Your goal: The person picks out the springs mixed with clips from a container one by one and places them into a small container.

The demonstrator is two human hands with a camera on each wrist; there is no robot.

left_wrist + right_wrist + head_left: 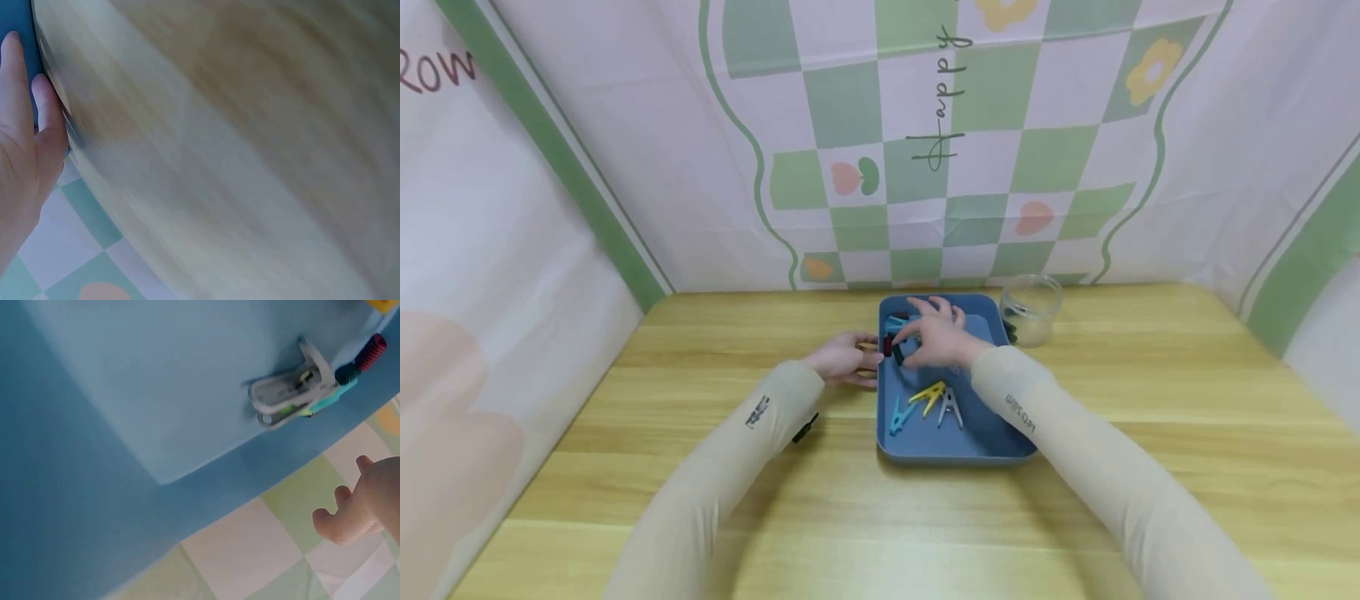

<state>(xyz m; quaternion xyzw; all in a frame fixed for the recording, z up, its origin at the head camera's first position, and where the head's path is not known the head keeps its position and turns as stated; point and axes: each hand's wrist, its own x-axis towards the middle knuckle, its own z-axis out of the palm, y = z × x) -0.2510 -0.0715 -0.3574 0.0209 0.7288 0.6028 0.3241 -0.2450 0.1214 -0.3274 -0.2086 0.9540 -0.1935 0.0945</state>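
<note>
My right hand (pixel 934 337) reaches into the blue tray (pixel 955 446), pinching a small dark spring (pixel 898 355) between thumb and forefinger; its other fingers spread toward the far side. Right beside that spring is a dark red one (pixel 887 345). With fingers fairly straight, my left hand (pixel 844 358) rests against the tray's left wall; in the left wrist view its fingertips (pixel 44 87) lie along the blue side. In the right wrist view, a grey clip (pixel 290 390) lies near the tray wall, with a teal clip (pixel 340 392) and a red coil (pixel 371 352) close by.
Nearer in the tray lie a blue clothespin (pixel 901 415), a yellow one (pixel 929 395) and a grey one (pixel 950 408). A clear round container (pixel 1037 308) stands just right of the tray, with dark pieces (pixel 1010 332) by it. A patterned cloth (pixel 917 158) hangs behind the wooden table (pixel 760 533).
</note>
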